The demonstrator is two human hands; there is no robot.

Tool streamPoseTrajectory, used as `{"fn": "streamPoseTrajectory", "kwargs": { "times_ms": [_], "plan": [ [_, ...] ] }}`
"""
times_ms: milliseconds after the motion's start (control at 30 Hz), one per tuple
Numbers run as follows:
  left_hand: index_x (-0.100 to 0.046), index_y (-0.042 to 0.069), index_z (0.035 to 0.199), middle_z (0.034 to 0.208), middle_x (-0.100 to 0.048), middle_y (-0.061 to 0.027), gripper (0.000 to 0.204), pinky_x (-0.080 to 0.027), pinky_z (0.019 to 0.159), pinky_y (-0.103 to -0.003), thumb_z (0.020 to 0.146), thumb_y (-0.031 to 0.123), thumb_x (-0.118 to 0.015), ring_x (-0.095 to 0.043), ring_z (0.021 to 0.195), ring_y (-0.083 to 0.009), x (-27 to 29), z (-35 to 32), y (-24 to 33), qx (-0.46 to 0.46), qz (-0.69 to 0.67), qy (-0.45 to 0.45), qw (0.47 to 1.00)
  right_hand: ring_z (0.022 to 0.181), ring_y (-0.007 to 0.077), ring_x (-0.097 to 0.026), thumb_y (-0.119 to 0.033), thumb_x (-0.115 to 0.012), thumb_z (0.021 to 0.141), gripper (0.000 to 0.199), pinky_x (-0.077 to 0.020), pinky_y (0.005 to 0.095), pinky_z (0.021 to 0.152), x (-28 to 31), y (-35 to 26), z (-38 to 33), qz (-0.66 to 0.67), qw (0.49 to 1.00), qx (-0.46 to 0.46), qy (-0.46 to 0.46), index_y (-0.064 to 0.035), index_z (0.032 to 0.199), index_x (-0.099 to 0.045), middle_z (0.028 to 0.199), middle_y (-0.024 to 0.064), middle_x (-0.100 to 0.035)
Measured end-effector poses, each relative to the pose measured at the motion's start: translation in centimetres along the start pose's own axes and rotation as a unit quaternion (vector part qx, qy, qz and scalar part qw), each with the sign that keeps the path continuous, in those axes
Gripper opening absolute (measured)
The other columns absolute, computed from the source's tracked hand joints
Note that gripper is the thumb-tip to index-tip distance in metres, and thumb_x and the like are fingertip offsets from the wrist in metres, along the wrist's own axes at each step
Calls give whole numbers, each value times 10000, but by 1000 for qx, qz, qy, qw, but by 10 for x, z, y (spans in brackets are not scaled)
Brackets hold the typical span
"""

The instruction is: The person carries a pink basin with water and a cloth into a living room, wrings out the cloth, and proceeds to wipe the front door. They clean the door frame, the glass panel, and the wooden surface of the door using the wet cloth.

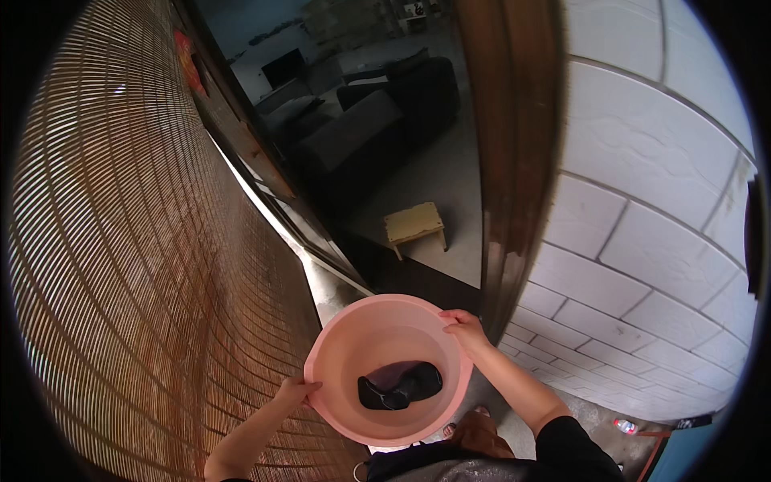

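dark rectangular screen against far indoor wall, red and orange sign on left doorframe

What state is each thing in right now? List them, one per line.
Pink basin: held level at the rim by both hands, with some water in the bottom.
Dark cloth: lying wet and bunched in the basin's bottom.
Left hand: closed on the basin's near-left rim.
Right hand: closed on the basin's far-right rim.
Wooden door: standing open.
Small yellow stool: upright on the floor inside.
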State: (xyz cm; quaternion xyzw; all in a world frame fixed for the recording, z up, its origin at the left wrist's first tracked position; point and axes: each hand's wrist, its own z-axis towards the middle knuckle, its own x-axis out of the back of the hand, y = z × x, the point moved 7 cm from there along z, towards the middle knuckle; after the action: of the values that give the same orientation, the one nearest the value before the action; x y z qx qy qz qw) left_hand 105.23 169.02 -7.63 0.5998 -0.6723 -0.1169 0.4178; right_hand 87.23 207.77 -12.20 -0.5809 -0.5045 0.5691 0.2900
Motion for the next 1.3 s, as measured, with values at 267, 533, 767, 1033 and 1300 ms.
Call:
{"fn": "streamPoseTrajectory", "kwargs": {
  "times_ms": [267, 533, 767, 1033, 1300],
  "plan": [
    [-561, -96, 918, 776, -625, -165, 345, -542, 516, -335, 823, 235, -586, -636, 621, -249, 41, 26, 28, 35, -122, 59, 990, 824, 108, -532, 32, -560, 696, 288, -424, 210, 741, -80, -17, 126, -83, 994, -30, -58, 10, 982, -589, 913, 50, -588],
    [-549, -83, 946, 766, -617, -149, 317, -521, 505, -315, 853, 220, -535, -621, 590, -227, 60, 109, 59, 3, -184, 39, 982, 728, 72, -524, 24, -523, 722, 253, -421, 195, 648, -105, -32, 241, -51, 995, -41, -71, 0, 963, -596, 836, 25, -594],
    [-554, -69, 807, 636, -579, -110, 285, -461, 419, -270, 873, 207, -522, -559, 477, -162, 61, 196, 146, -58, -181, 36, 981, 760, 101, -542, 28, -540, 730, 248, -436, 211, 696, -92, -71, 329, -82, 996, -31, -31, 4, 971, -593, 876, 40, -596],
    [-567, -60, 774, 587, -565, -83, 273, -433, 401, -244, 860, 199, -548, -530, 440, -137, 68, 294, 253, -100, -188, 39, 976, 778, 102, -527, 25, -539, 747, 257, -429, 222, 710, -69, -121, 438, -85, 996, -31, 16, -3, 996, -594, 865, 34, -582],
    [-581, -67, 784, 602, -575, -79, 268, -427, 414, -246, 830, 198, -584, -535, 471, -125, 57, 382, 343, -70, -158, 31, 984, 766, 88, -521, 13, -539, 763, 224, -423, 217, 700, -37, -178, 540, -116, 992, -32, 45, -10, 975, -607, 858, 25, -587]
  ]
}}
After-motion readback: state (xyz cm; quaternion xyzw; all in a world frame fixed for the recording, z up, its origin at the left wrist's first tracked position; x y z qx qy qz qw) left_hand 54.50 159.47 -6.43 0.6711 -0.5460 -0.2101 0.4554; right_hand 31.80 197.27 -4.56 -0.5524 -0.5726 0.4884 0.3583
